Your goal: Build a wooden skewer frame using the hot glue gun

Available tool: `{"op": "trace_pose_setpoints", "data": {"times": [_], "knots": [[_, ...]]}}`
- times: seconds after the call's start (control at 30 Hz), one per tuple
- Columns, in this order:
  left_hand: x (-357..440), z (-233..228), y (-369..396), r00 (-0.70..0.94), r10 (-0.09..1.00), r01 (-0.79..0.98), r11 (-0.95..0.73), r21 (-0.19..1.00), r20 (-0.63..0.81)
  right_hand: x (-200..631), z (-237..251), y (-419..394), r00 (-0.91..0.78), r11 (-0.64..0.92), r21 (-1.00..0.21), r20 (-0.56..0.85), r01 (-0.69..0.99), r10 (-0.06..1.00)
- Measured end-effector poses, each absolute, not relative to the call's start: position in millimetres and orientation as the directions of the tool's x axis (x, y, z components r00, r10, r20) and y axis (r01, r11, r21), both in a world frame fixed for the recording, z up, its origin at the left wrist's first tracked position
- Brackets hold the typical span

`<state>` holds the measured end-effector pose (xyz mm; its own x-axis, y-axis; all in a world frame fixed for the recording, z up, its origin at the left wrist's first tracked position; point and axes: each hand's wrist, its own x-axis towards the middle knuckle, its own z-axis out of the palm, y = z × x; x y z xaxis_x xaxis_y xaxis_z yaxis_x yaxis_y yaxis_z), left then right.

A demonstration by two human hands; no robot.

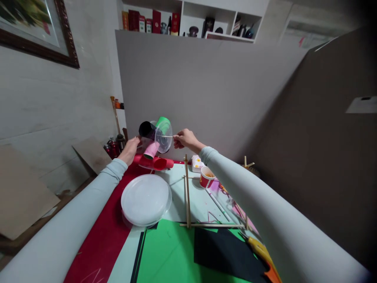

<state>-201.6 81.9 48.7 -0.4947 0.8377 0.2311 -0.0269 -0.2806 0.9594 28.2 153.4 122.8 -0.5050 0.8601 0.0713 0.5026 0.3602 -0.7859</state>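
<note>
My left hand [130,150] reaches far across the table and holds a bundle of paper tubes, with a black tube [146,129], a green tube [162,121] and a pink tube [151,150] fixed behind a clear plastic lid [163,137]. My right hand [184,139] pinches a thin stick [167,136] whose tip meets the middle of that lid. Red rolled tubes [156,162] lie on the table just under the bundle. Both sleeves are pale grey.
A clear round lid [146,199] lies on the red sheet [103,239]. A wooden stick frame [187,192], a red cup [206,177], a white pen [218,205], green paper [171,251], black paper [226,251] and a yellow-handled cutter [260,249] fill the near table. Grey partition boards stand behind and right.
</note>
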Motion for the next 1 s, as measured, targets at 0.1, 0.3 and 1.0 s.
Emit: {"op": "trace_pose_setpoints", "data": {"times": [0.1, 0.3, 1.0], "knots": [[-198.9, 43.5, 87.6, -0.496, 0.846, -0.027, -0.242, 0.970, 0.197, 25.7, 114.5, 161.6, -0.507, 0.354, -0.783, 0.058, 0.512, 0.860], [-199.4, 33.3, 99.4, -0.528, 0.833, -0.005, -0.200, 0.980, 0.167, 23.9, 97.3, 176.9, -0.519, 0.366, -0.766, 0.051, 0.528, 0.853], [-202.2, 18.5, 101.8, -0.538, 0.791, 0.052, -0.313, 0.948, 0.291, 22.2, 85.0, 179.3, -0.569, 0.487, -0.517, -0.001, 0.704, 0.822]]}}
